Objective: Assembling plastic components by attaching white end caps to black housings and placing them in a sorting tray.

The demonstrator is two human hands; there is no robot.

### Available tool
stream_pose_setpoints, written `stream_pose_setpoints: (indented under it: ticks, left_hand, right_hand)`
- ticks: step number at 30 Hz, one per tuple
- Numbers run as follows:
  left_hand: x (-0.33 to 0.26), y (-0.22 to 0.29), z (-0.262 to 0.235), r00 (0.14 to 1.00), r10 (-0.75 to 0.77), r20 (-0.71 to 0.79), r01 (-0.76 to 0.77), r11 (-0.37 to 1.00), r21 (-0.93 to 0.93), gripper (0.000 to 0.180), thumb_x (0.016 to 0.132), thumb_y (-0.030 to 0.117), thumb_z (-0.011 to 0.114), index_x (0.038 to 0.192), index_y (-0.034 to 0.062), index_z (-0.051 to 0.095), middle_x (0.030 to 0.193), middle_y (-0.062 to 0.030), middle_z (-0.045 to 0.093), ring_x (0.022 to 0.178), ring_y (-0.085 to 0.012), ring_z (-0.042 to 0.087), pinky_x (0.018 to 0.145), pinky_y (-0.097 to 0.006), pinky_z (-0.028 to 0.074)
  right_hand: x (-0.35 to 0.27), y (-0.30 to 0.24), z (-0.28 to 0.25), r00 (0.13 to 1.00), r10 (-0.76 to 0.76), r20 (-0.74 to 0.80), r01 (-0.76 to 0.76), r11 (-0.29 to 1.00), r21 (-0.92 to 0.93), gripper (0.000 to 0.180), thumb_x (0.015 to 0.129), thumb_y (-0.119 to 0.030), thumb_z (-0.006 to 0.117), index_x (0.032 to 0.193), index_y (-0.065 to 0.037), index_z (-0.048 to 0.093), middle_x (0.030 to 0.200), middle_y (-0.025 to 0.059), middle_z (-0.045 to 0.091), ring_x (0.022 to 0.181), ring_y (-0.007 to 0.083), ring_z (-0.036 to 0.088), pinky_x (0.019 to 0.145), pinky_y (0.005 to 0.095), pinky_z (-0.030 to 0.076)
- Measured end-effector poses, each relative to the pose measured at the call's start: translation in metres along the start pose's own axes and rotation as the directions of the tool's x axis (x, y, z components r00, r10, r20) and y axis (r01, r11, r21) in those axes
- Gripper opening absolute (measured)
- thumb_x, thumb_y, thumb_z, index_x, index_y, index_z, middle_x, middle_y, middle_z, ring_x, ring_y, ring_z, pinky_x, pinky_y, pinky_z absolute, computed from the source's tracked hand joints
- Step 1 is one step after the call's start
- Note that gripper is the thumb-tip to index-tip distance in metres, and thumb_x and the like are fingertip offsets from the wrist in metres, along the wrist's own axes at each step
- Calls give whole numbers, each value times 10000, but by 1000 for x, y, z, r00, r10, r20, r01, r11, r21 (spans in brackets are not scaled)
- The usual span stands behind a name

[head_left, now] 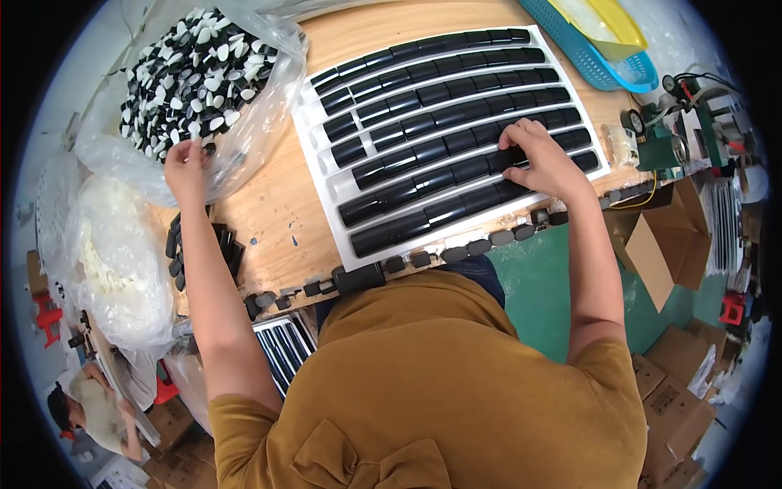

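My left hand (186, 167) is at the near edge of a clear plastic bag (273, 98), its fingertips pinched together. Small glossy black and white rounded pieces (195, 77) are heaped in that bag. Whether the pinch holds one of them is too small to tell. Over the right part of a white tray (332, 208), my right hand (542, 159) has thumb and forefinger apart, close above the glossy black pieces (481, 163). These short, tube-like pieces lie end to end in several long rows. Some grooves show bare white at their left ends.
Another clear bag (114, 261) with cream-coloured pieces stands at the left. Loose black pieces (224, 244) lie by my left forearm. Dark rounded blocks (476, 247) line the bench's front edge. A blue basket (599, 61) and green device (660, 151) are at right. A person (98, 407) is lower left.
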State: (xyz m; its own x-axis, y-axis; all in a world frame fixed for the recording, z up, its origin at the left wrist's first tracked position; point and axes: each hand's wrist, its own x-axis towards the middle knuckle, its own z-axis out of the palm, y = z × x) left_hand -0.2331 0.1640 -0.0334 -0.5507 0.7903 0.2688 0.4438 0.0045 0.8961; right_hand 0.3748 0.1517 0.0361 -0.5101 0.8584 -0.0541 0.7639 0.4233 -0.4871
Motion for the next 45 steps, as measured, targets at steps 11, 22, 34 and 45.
stream_pose_setpoints:
  ticks: [11,22,34,45]
  left_hand:
    - [-135,134,59,786,-306,537,565,709,-422,266,992,235,538,1093,-2,603,876,-79,665,659,-121,625,567,-211,486]
    - [-217,201,81,430,-171,887,639,751,-165,334,964,180,568,1226,-28,574,937,-66,629,827,-112,602,692,-224,479]
    - [-234,212,73,639,-217,738,661,645,-383,259,887,18,636,1133,-59,610,936,-125,678,779,-188,696,647,-266,561]
    - [-240,210,64,619,-163,768,616,708,-346,270,878,-44,627,1148,-44,626,933,-65,627,790,-146,672,699,-248,564]
  right_hand:
    - [-13,-7,-2,974,-37,-223,54,996,71,340,700,22,733,976,-31,541,894,75,573,849,217,562,759,322,467]
    - [-15,-108,48,993,101,68,-103,407,908,226,873,-36,656,1096,-19,623,730,-33,573,577,20,511,511,166,380]
    - [-10,-139,60,998,54,28,-47,390,920,244,896,-43,649,1127,13,591,739,10,612,579,34,516,504,177,392]
    - [-14,-150,53,999,36,2,-21,540,841,231,877,-85,699,1070,5,609,623,-68,490,552,-7,409,502,171,323]
